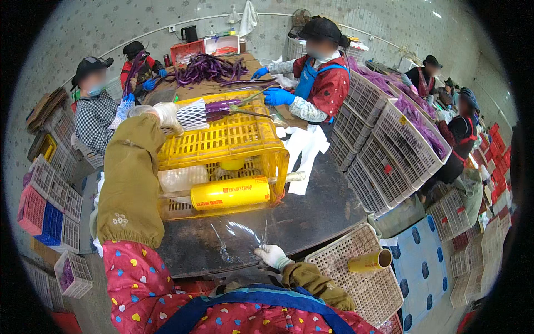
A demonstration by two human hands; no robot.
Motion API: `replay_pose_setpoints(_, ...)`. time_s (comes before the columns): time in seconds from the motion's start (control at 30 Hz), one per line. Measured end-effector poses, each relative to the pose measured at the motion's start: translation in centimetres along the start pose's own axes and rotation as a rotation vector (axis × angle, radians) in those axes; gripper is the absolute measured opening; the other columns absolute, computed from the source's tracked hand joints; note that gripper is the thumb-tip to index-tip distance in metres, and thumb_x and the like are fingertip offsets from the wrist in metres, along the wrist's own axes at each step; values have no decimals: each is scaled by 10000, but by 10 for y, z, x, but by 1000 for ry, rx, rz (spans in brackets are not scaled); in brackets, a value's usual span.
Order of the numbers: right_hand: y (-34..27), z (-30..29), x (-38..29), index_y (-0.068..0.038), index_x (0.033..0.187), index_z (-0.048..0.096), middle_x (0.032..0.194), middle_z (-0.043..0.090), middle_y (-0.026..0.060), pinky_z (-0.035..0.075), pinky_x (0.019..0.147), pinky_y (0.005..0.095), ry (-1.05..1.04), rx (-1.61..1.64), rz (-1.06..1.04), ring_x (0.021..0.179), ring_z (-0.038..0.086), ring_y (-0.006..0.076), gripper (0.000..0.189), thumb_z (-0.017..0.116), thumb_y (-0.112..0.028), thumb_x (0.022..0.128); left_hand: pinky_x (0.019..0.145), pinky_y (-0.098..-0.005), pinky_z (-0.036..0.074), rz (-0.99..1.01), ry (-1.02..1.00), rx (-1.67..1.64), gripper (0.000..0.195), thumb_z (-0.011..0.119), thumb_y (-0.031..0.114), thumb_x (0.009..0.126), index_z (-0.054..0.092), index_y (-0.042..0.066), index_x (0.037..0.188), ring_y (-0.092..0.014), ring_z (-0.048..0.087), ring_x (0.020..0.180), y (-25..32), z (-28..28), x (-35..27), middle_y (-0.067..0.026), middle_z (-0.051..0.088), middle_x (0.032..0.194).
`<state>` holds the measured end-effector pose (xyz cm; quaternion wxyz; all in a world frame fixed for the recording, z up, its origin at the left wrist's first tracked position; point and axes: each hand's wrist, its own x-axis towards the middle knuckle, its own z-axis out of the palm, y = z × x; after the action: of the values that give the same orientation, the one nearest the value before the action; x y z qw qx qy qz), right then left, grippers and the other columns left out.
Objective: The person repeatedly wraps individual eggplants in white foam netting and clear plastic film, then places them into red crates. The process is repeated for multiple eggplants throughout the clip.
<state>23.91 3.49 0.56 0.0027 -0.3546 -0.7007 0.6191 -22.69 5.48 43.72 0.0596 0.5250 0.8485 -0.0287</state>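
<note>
My left hand (168,118), in a white glove, reaches up to the top of an upturned yellow plastic crate (225,140). Its fingers grip the left end of a bundle of long purple eggplants (219,109), sleeved in a white foam net (192,115); the green stems point right. Low at the table's front edge, my gloved right hand (273,255) pinches a sheet of clear plastic film (242,240). A yellow roll of cling wrap (230,193) sits on a rod across the crate's open front, above the film.
Loose eggplants (208,69) are heaped at the far end of the dark table (325,208). A co-worker's blue-gloved hand (278,97) is close to the stems. Stacked grey crates (375,167) stand right. A cardboard-coloured core tube (369,261) lies on a crate (371,296) beside me.
</note>
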Motion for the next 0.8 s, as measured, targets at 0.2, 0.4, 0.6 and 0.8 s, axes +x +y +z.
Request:
replay_pose_setpoints(0.2,-24,-8,-10,-74,1076,753,813,711,30,543,595,307,-48,92,101,639,679,137,282,630,-326,1039,929,-444,560,75,254,214,643,849,331,677,704,47,1235,-384,729,1048,8,22,-16,-224,765,1064)
replay_pose_setpoints(0.4,-34,-13,-13,-36,1097,747,869,736,36,564,644,329,-74,146,97,670,693,148,290,642,-300,1037,894,-439,463,355,1107,369,838,907,257,676,585,44,1420,-328,629,955,44,16,-118,-140,673,1029)
replay_pose_setpoints(0.6,-33,-11,-9,-53,1012,701,791,672,22,498,580,305,-64,171,102,625,619,127,229,622,-266,1047,860,-457,485,435,837,343,820,819,110,729,519,-25,1481,-358,643,999,122,53,-241,-176,666,1122)
replay_pose_setpoints(0.8,-9,3,-30,-26,955,691,762,662,11,500,651,316,-162,115,4,652,602,130,318,593,-301,1081,779,-422,491,417,535,677,478,573,86,878,608,-55,1334,-238,608,785,173,212,-219,-107,647,862)
